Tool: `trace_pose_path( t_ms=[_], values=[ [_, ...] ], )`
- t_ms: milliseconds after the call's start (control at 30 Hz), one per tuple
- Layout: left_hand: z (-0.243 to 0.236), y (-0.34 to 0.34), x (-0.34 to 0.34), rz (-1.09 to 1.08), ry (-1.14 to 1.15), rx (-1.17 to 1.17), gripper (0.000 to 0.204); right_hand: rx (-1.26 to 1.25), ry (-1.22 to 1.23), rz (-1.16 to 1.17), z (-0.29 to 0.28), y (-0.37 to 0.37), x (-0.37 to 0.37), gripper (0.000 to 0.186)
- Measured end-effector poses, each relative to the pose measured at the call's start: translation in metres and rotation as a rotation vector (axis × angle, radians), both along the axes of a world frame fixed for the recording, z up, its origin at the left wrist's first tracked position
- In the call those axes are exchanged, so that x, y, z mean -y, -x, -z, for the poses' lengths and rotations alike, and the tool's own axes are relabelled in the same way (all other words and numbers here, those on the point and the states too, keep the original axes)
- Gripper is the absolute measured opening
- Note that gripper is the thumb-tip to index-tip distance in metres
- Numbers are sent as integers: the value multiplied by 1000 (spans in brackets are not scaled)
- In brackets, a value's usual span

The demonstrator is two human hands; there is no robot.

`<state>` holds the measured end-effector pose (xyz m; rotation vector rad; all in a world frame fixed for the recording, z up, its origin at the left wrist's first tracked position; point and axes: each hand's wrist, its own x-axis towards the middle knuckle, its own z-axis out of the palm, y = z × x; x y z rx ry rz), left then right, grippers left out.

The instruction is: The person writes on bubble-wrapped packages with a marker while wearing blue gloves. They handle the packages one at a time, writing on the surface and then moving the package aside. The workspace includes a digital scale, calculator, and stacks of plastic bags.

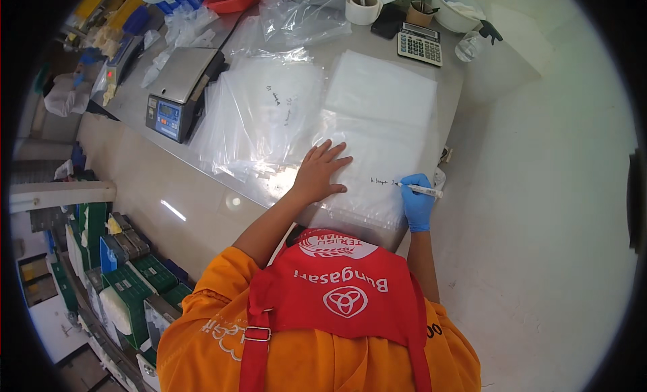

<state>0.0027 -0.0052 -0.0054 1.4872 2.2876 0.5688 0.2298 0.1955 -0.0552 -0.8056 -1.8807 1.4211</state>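
Observation:
A stack of clear plastic bags (384, 112) lies in front of me on the metal table. My left hand (322, 171) is bare and rests flat on the stack's left side, fingers spread. In a blue glove, my right hand (418, 202) grips a white marker pen (424, 190), its tip at the plastic near the stack's lower right. A short line of dark handwriting runs left from the tip. To the left, a fanned pile of clear plastic bags (259, 102) also bears handwriting.
Left of the bags stands a digital scale (182, 88). At the back are a calculator (419, 45), a tape roll (362, 9), a white bowl (458, 13) and a spray bottle (472, 47). A pale wall (539, 210) borders the right. Green crates (128, 301) stand lower left.

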Motion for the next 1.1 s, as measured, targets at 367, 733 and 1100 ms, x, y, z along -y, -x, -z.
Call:
trace_pose_path(
  t_ms=[367,733,1100],
  values=[
    [1,-1,2,12,-17,-18,78,44,86,-21,1,-5,-9,7],
    [3,-26,8,175,-237,-13,36,-59,340,137,0,-13,-17,10],
    [5,7,-18,134,-100,274,16,-396,440,205,-41,-33,-46,15]
  ],
)
